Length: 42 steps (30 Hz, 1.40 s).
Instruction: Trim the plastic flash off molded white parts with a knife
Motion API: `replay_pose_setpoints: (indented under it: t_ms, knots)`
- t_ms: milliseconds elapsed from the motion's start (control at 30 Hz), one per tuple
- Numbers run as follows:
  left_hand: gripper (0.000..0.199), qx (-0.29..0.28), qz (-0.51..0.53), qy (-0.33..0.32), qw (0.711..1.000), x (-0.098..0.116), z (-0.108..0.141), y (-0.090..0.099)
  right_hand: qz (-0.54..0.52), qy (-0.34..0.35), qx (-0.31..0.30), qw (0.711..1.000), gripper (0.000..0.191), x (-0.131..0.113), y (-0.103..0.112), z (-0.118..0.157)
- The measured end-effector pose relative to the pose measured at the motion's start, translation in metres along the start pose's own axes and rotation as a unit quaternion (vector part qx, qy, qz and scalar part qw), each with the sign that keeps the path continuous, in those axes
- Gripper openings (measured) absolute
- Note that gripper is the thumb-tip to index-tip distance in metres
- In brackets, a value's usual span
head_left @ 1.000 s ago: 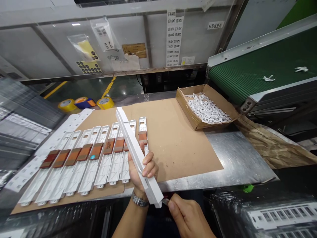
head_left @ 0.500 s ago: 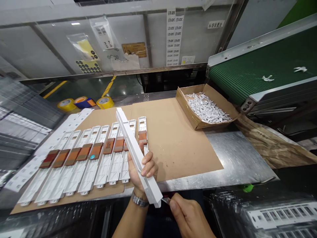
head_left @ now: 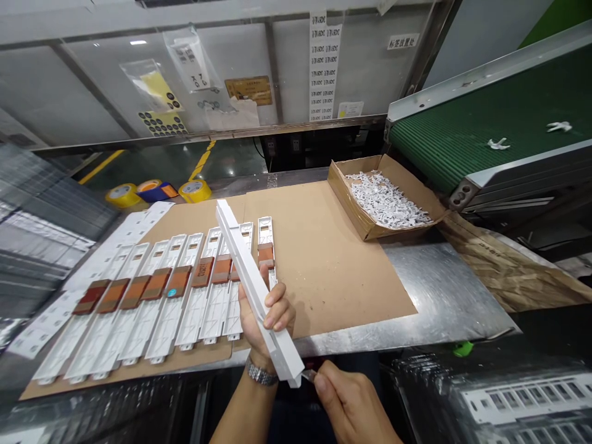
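Note:
My left hand (head_left: 279, 310) is wrapped around a long white plastic strip (head_left: 247, 265), which slants from upper left down toward me. Against the strip's lower end I see the tip of a small metal blade (head_left: 308, 374). My right hand (head_left: 349, 398) is closed around it; the handle is hidden in the fist. Beyond the left hand, several white plastic strips (head_left: 161, 333) lie side by side on cardboard. Brown-orange blocks (head_left: 179, 282) rest across their middles.
A cardboard box (head_left: 351, 213) of small white clips (head_left: 388, 200) stands at the back right, beside a green conveyor belt (head_left: 462, 139) carrying two loose clips. Tape rolls (head_left: 195, 190) sit at the back left. Stacked white panels (head_left: 527, 398) lie low on the right.
My right hand and the blade tip have shifted very slightly at the strip's lower end. The left hand keeps its hold, and the view has moved a little.

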<state>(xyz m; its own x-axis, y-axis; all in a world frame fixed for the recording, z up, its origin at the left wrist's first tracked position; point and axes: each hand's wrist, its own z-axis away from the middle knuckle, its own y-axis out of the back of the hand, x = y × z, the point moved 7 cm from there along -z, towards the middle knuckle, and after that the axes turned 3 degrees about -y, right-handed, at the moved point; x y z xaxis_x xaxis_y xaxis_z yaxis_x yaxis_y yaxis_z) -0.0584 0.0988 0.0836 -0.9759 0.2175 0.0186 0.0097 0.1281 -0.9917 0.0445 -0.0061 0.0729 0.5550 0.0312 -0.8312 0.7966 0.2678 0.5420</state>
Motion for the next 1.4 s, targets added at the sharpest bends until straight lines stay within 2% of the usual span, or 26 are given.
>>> replay_pose_setpoints:
  t_ms: [233,633,767,900,1033,1100,1167,1267,1333,1400]
  knots:
    - [0.048,0.000,-0.006,-0.002,1.000,0.000,0.000,-0.002,-0.007,-0.010,-0.013,1.000,0.040,0.000,-0.001,0.001]
    - [0.047,0.041,-0.046,-0.004,0.998,0.000,-0.001,0.011,-0.011,-0.022,-0.035,0.999,0.043,0.003,-0.002,-0.001]
    - [0.047,0.060,-0.061,-0.010,0.996,0.003,-0.003,0.015,-0.007,-0.016,-0.064,0.998,0.044,0.002,-0.010,0.003]
    - [0.046,0.079,-0.082,-0.017,0.993,0.007,-0.007,0.011,-0.043,0.001,-0.071,0.997,0.045,0.001,-0.010,0.007]
    - [0.048,0.155,-0.174,-0.042,0.972,0.012,-0.004,0.008,-0.146,0.022,-0.024,0.989,0.040,0.005,0.008,0.005]
    - [0.044,0.193,-0.221,-0.053,0.955,0.015,0.002,0.008,-0.151,0.024,0.034,0.988,0.032,0.012,0.021,0.005]
    - [0.042,0.219,-0.257,-0.049,0.940,0.018,0.009,0.009,-0.118,0.045,0.109,0.986,0.024,0.017,0.033,0.007]
    - [0.051,0.270,-0.335,-0.068,0.900,0.026,0.019,0.016,-0.007,0.106,0.224,0.969,0.031,0.014,0.043,0.014]
    - [0.056,0.289,-0.382,-0.107,0.871,0.033,0.023,0.016,0.064,0.112,0.272,0.953,0.036,0.011,0.044,0.017]
    - [0.055,0.293,-0.411,-0.141,0.851,0.037,0.026,0.012,0.102,0.093,0.291,0.947,0.036,0.009,0.042,0.016]
